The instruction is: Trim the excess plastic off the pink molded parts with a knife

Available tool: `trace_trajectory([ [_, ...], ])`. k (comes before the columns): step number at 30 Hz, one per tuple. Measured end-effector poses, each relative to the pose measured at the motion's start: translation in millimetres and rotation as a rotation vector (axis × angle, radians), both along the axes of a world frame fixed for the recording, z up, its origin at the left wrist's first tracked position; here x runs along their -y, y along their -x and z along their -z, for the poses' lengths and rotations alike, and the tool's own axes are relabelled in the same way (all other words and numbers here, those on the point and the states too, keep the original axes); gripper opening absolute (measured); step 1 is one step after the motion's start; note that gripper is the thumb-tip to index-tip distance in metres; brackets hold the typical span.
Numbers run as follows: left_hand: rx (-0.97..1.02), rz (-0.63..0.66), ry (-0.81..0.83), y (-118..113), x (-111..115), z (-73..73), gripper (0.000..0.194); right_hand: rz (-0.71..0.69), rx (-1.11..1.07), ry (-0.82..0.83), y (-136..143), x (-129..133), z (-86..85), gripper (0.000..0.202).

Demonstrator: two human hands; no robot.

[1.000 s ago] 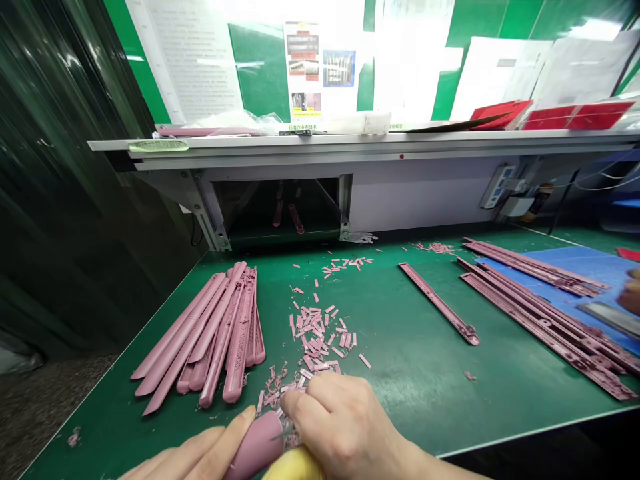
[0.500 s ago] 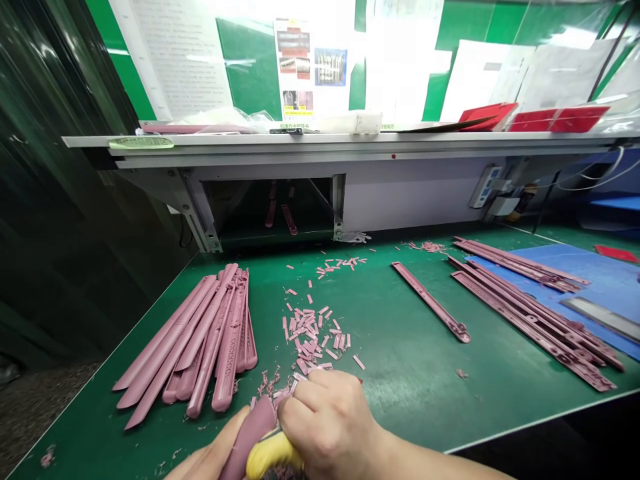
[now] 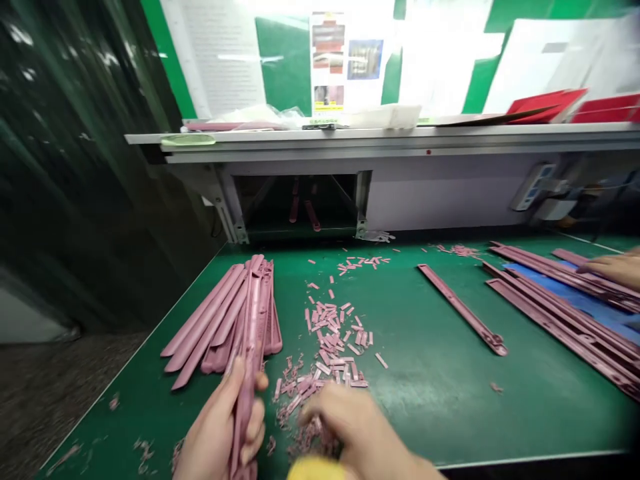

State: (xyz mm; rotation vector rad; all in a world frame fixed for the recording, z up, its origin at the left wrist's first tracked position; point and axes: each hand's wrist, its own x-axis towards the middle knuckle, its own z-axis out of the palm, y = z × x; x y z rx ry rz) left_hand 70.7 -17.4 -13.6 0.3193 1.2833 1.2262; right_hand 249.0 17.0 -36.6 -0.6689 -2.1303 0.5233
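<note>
My left hand (image 3: 220,427) is closed around a long pink plastic strip (image 3: 251,347), which it holds tilted up with the far end over the pile of similar pink strips (image 3: 205,320). Beside it, over the loose pink shavings, is my right hand (image 3: 355,423), smeared by motion with its fingers curled. A yellow handle (image 3: 317,469) shows under its palm at the bottom edge; the rest of that tool is hidden. Many small pink offcuts (image 3: 330,327) lie scattered just beyond my right hand.
A single pink strip (image 3: 463,308) lies right of the offcuts. More pink strips (image 3: 560,320) rest at the right, partly on a blue sheet (image 3: 595,303). Another person's hand (image 3: 617,268) touches them. A shelf (image 3: 300,143) spans the back of the green table (image 3: 420,407).
The strip in my left hand has swung up toward the pile. My right hand has come away from it with the yellow handle. Another person's hand has appeared at the right; the view has shifted left.
</note>
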Motion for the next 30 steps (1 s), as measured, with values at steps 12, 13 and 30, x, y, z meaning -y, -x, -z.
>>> trace_trajectory([
  [12, 0.065, -0.111, -0.041, -17.9, -21.0, -14.1, 0.033, 0.059, 0.459, -0.372, 34.7, 16.2, 18.8, 0.038],
  [13, 0.077, -0.116, -0.048, -18.2, -21.4, -15.3, 0.032, 0.055, 0.419, -0.413, 34.1, 17.7, 21.8, 0.038],
  [30, 0.705, -0.061, -0.264, -22.7, -26.6, -25.0, 0.042, -0.088, 0.125, -0.306, 29.0, 28.6, 39.9, 0.049],
])
